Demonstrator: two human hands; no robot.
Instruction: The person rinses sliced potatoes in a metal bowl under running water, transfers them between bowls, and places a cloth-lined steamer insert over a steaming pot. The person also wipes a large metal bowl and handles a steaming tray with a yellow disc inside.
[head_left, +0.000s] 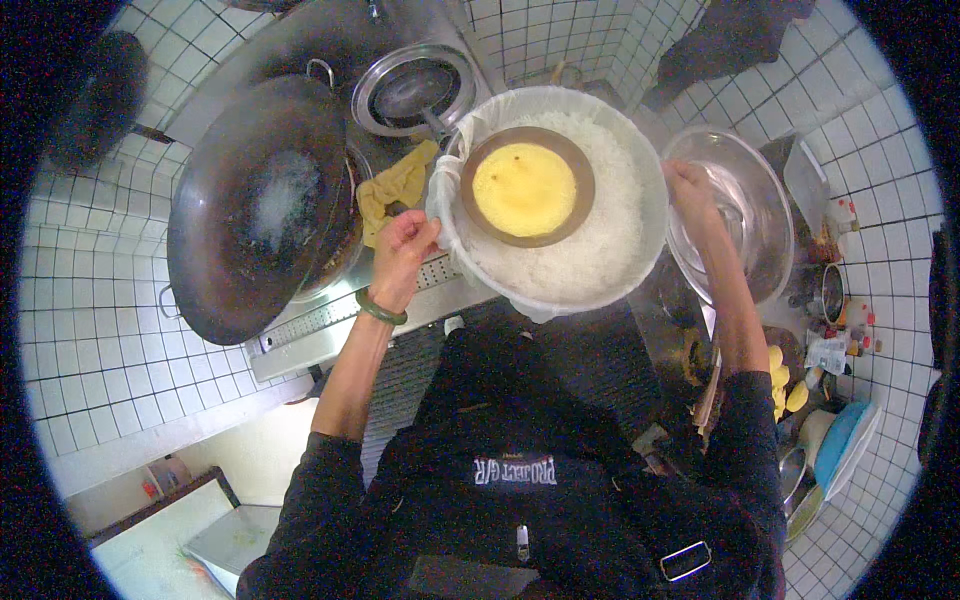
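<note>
A large round container, lined with thin white cloth, is held out before me. Cooked white rice fills it, and a brown bowl of smooth yellow food, which looks like steamed egg, sits in the rice towards the left. My left hand, with a green bangle at the wrist, pinches the left side of the lined rim. On the opposite side my right hand grips the rim, its fingertips partly hidden. Haze hangs over the scene.
A big dark wok leans at the left by the stove. Behind are a glass lid and a yellow cloth. A metal basin stands right, beyond my right forearm. Yellow peeled pieces and a blue basin are further right.
</note>
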